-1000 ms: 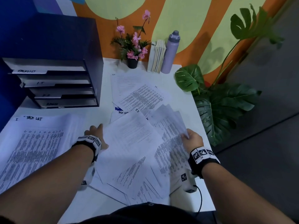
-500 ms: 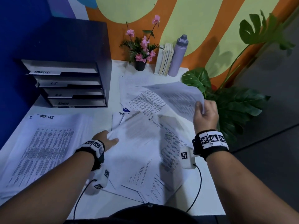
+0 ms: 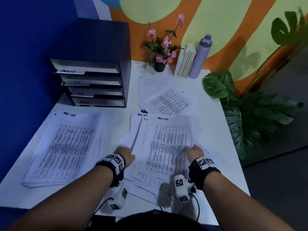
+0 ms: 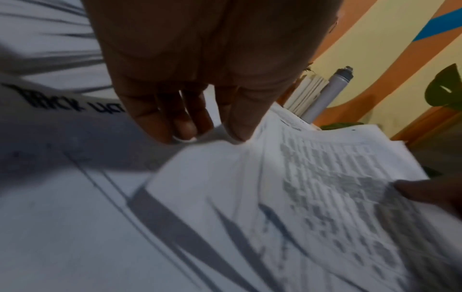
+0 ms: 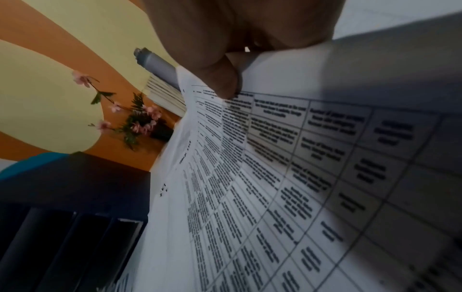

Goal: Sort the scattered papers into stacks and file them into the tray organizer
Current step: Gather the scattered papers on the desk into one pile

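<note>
Half a second back that printed sheet was being held up in the air over by the plant; now it's being laid flat on the loose pile in the middle of the table. So the sheet point(image 3: 168, 147), headed "TASK LIST" by the look of it, is lying with its long axis running away from the body, and its right edge is being pinched by the right hand point(image 3: 194, 151), thumb on top, as the right wrist view shows. The left hand point(image 3: 125, 153) is being kept at the pile's left edge, fingers pointing down and relaxed with the tips just at the paper; nothing looks gripped there. The sorted stack point(image 3: 65, 147) with the same heading is sitting well off to the left, just beyond the left hand, so the sheet probably needs to be carried leftward across the body, and the left hand is the nearer one for receiving it. The loose pile point(image 3: 146, 180) underneath is being left fanned and uneven. More papers point(image 3: 166, 99) are lying farther back, and the tray organizer point(image 3: 93, 84) with its labelled slots is standing at the far left. A flower pot point(image 3: 160, 65), some books point(image 3: 185, 60) and a bottle point(image 3: 200, 57) are lined up along the painted wall on the white table point(image 3: 216, 130), with a big leafy plant point(image 3: 250, 114) off the right edge.
</note>
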`<control>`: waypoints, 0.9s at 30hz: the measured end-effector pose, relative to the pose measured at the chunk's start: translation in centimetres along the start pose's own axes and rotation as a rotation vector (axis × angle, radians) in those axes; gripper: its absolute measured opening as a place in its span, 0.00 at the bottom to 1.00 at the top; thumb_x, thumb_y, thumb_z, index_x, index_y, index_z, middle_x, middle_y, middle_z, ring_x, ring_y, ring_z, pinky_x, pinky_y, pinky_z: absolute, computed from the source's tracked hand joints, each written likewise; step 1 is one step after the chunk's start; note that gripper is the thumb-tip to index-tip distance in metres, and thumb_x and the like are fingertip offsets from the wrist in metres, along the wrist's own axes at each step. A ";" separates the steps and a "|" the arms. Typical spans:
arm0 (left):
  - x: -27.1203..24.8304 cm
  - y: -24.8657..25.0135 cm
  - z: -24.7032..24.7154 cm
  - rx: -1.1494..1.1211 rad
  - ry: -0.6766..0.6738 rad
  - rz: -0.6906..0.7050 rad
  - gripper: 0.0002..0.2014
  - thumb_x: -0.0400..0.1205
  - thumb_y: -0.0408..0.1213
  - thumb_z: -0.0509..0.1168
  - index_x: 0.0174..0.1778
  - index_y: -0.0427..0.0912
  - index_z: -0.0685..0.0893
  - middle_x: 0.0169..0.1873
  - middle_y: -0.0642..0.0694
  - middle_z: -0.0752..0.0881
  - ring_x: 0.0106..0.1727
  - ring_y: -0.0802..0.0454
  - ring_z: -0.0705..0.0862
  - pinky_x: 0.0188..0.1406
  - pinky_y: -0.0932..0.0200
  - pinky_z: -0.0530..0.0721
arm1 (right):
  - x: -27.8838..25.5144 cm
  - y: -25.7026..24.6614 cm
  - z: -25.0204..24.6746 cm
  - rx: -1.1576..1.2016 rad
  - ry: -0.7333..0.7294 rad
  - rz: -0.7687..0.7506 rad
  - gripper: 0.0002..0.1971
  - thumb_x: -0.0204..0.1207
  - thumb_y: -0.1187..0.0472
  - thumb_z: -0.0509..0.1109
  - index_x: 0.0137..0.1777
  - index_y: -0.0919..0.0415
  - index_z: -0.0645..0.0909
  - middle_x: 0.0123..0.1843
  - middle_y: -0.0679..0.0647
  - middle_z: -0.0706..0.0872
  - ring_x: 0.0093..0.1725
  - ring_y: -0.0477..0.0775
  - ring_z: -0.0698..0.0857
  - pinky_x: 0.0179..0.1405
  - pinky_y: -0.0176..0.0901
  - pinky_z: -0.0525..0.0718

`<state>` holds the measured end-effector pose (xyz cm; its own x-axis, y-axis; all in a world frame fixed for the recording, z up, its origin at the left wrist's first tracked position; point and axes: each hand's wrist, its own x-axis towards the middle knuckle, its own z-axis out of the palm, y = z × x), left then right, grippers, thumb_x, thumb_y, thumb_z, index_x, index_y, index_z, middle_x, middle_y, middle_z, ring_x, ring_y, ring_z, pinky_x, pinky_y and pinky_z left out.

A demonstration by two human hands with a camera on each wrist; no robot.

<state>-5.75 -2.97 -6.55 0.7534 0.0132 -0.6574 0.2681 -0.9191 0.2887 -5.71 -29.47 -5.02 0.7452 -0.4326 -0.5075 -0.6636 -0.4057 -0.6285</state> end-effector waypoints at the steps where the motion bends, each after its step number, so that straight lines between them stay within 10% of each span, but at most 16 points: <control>1: 0.0 0.1 0.4 0.026 0.005 0.049 0.19 0.85 0.43 0.57 0.52 0.28 0.82 0.46 0.36 0.83 0.48 0.43 0.83 0.50 0.55 0.79 | -0.2 0.2 0.4 0.020 -0.001 0.005 0.07 0.81 0.63 0.63 0.54 0.66 0.77 0.47 0.62 0.84 0.40 0.58 0.80 0.38 0.39 0.73; 5: 0.4 0.8 1.8 -0.012 -0.014 0.192 0.21 0.83 0.42 0.60 0.26 0.46 0.60 0.28 0.48 0.62 0.27 0.54 0.62 0.33 0.59 0.62 | -0.5 -0.5 0.8 0.092 -0.043 0.044 0.23 0.80 0.66 0.66 0.74 0.68 0.67 0.56 0.62 0.78 0.59 0.62 0.83 0.47 0.38 0.71; 7: 0.3 0.9 1.7 -0.044 0.096 0.159 0.18 0.82 0.45 0.62 0.28 0.44 0.69 0.32 0.46 0.71 0.32 0.53 0.74 0.37 0.60 0.71 | 0.6 -1.0 0.3 0.092 -0.017 0.045 0.32 0.78 0.69 0.69 0.80 0.65 0.61 0.68 0.65 0.77 0.67 0.63 0.79 0.51 0.39 0.72; 10: 0.2 -0.5 0.6 0.013 0.234 -0.052 0.29 0.75 0.57 0.68 0.67 0.44 0.75 0.66 0.40 0.72 0.65 0.40 0.76 0.64 0.49 0.78 | 2.9 -1.2 -1.4 -0.120 -0.020 -0.016 0.20 0.75 0.72 0.66 0.68 0.64 0.76 0.61 0.63 0.84 0.58 0.63 0.84 0.58 0.46 0.83; 14: 1.4 -2.4 0.0 0.091 0.212 -0.238 0.52 0.65 0.54 0.78 0.80 0.43 0.57 0.70 0.37 0.67 0.69 0.39 0.74 0.68 0.48 0.77 | 4.9 -1.1 -4.4 -0.368 -0.012 -0.099 0.06 0.76 0.69 0.64 0.50 0.61 0.80 0.44 0.59 0.84 0.43 0.60 0.84 0.43 0.47 0.84; 20: 1.5 -2.3 0.6 0.068 0.243 -0.186 0.19 0.74 0.41 0.68 0.57 0.42 0.72 0.53 0.40 0.80 0.49 0.43 0.83 0.51 0.51 0.86 | 6.4 1.2 -4.1 -0.716 -0.007 -0.221 0.21 0.76 0.60 0.69 0.69 0.65 0.78 0.70 0.62 0.74 0.60 0.64 0.82 0.62 0.49 0.83; 27: 2.0 -2.1 -1.3 -0.180 0.280 -0.053 0.21 0.81 0.38 0.65 0.68 0.37 0.71 0.57 0.36 0.82 0.52 0.39 0.83 0.48 0.54 0.82 | 6.1 2.1 -4.8 -0.624 0.036 -0.218 0.15 0.78 0.59 0.68 0.63 0.61 0.79 0.50 0.56 0.78 0.50 0.61 0.83 0.50 0.48 0.83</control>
<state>-4.02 -0.54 -7.56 0.8645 0.1896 -0.4655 0.3943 -0.8302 0.3940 -2.82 -36.83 -6.58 0.8712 -0.3103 -0.3803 -0.4198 -0.8726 -0.2497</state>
